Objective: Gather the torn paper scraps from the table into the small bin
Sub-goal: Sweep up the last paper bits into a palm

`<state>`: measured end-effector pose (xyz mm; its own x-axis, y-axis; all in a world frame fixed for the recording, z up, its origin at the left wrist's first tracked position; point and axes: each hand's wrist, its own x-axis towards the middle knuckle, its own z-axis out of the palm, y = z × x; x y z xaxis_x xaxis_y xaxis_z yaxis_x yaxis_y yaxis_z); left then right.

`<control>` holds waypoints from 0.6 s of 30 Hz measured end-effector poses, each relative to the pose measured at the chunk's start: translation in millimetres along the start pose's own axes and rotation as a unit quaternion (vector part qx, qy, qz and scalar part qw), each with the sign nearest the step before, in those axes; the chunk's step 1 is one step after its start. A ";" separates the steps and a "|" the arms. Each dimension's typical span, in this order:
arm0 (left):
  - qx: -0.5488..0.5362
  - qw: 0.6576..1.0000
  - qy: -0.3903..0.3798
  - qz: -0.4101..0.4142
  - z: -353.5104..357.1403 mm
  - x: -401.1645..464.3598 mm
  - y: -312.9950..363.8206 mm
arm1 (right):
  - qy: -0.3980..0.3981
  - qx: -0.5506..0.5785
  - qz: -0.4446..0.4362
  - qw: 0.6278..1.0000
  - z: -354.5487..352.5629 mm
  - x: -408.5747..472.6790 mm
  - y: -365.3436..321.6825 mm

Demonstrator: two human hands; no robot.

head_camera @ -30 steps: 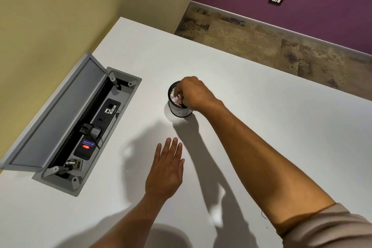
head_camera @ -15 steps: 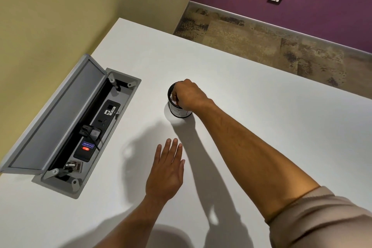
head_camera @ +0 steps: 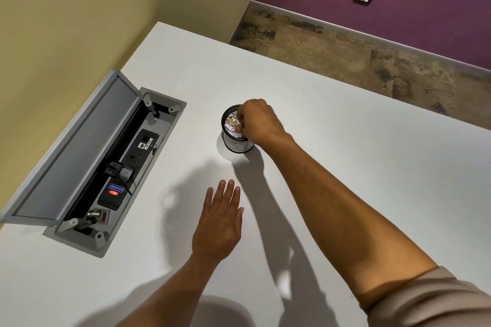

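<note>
The right hand [head_camera: 256,121] curls over the mouth of the bin [head_camera: 235,138], fingertips down among the scraps [head_camera: 232,125] heaped inside, though whether it pinches any I cannot tell, while the left hand [head_camera: 219,223] lies flat with straight fingers on the desk [head_camera: 345,167] toward the near edge. The bin, near the desk's middle, looks full, so pressing or pulling out carelessly could tip it or spill scraps. An open cable box [head_camera: 106,167] with a plug sits by the left edge, well apart, and nothing blocks the hands.

Upright small black bin [head_camera: 235,145] holds crumpled paper scraps [head_camera: 231,125].
</note>
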<state>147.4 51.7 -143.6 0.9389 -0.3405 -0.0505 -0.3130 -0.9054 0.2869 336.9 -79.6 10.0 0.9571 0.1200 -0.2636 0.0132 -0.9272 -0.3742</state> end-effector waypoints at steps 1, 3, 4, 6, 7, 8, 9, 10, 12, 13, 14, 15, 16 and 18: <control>-0.002 1.000 0.000 0.000 -0.1 0.0 0.2 | -0.006 -0.019 0.000 1.000 4.5 1.2 -1.3; -0.006 1.000 -0.001 0.000 -0.3 0.6 -0.1 | -0.011 -0.045 0.001 0.999 12.8 4.2 -3.1; -0.007 1.000 -0.002 0.000 -0.2 1.0 0.0 | -0.012 -0.052 0.003 0.999 15.0 5.6 -3.6; -0.009 1.000 -0.004 -0.001 -0.3 1.2 -0.1 | -0.012 -0.054 0.003 0.998 15.5 8.3 -3.9; -0.010 1.000 -0.005 -0.001 -0.5 1.0 0.1 | -0.014 -0.053 0.002 0.999 14.4 8.8 -3.8; -0.010 1.000 -0.006 -0.002 -0.9 0.9 -0.1 | -0.017 -0.049 0.000 0.999 13.2 8.9 -3.6; -0.008 1.000 -0.007 -0.002 -1.4 0.7 0.0 | -0.021 -0.044 -0.001 0.999 11.3 7.7 -2.9; -0.008 1.000 -0.008 -0.002 -1.7 0.9 0.2 | -0.024 -0.035 0.000 0.999 9.0 5.9 -2.5; -0.008 1.000 -0.007 -0.002 -2.4 0.9 0.0 | -0.024 -0.011 -0.001 1.000 3.1 -0.5 -2.7; -0.006 1.000 -0.007 -0.001 -2.6 0.8 0.1 | -0.016 0.001 -0.003 1.000 -0.4 -5.3 -2.8; -0.004 1.000 -0.007 0.000 -2.7 0.3 0.3 | -0.003 0.014 -0.002 1.000 -4.2 -11.2 -2.3; -0.002 1.000 -0.008 0.002 -2.6 -0.1 0.3 | 0.013 0.030 -0.002 0.999 -8.3 -18.2 -1.3; 0.000 1.000 -0.007 0.003 -2.4 -0.1 -0.2 | 0.034 0.045 -0.005 0.998 -11.2 -25.5 0.7; 0.003 1.000 -0.007 0.005 -3.6 0.2 0.0 | 0.090 0.088 -0.015 0.992 -15.1 -46.7 7.4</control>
<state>148.2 52.6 -140.1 0.9334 -0.3536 -0.0613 -0.3236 -0.9032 0.2819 296.7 -97.4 33.0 0.9934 0.0673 -0.0931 0.0074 -0.8465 -0.5324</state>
